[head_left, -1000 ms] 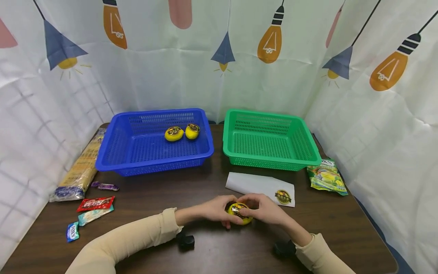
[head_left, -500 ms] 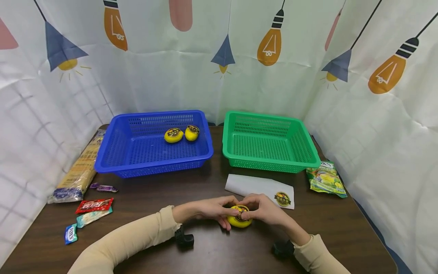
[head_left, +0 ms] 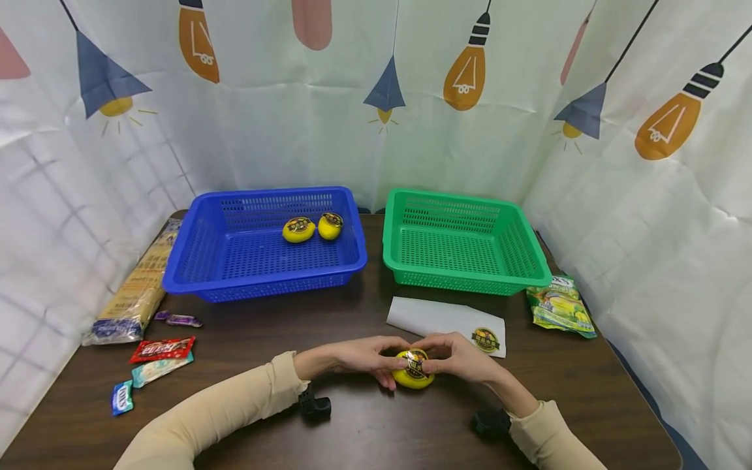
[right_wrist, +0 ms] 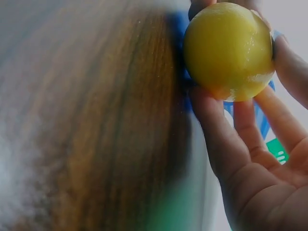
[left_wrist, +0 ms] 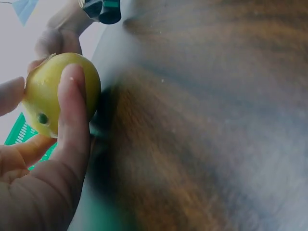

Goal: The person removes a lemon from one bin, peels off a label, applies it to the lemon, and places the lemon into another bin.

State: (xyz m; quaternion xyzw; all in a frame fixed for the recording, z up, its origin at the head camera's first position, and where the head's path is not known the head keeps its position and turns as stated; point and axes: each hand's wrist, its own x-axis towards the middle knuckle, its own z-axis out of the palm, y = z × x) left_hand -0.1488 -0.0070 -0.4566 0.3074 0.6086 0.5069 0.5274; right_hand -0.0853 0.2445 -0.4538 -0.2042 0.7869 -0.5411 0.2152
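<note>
Between both hands, low over the table in the head view, is a yellow lemon (head_left: 413, 378) with a black-and-gold sticker (head_left: 416, 363) on its upper side. My left hand (head_left: 367, 358) holds it from the left, thumb at the sticker's edge. From the right, my right hand (head_left: 461, 358) grips it with the thumb on the sticker's other edge. The left wrist view shows the lemon (left_wrist: 43, 96) with its green stem spot facing the camera. In the right wrist view, bare peel of the lemon (right_wrist: 231, 53) shows between the fingertips.
White backing paper (head_left: 431, 316) with one more sticker (head_left: 485, 339) lies behind the hands. A blue basket (head_left: 264, 287) holds two stickered lemons (head_left: 299, 230); a green basket (head_left: 458, 281) stands beside it. Wrapped snacks (head_left: 162, 350) lie left, a green packet (head_left: 561, 305) right.
My left thumb has moved up from the lemon's lower front to the sticker's edge. The lemon has turned slightly between the fingers, and more of the sticker shows.
</note>
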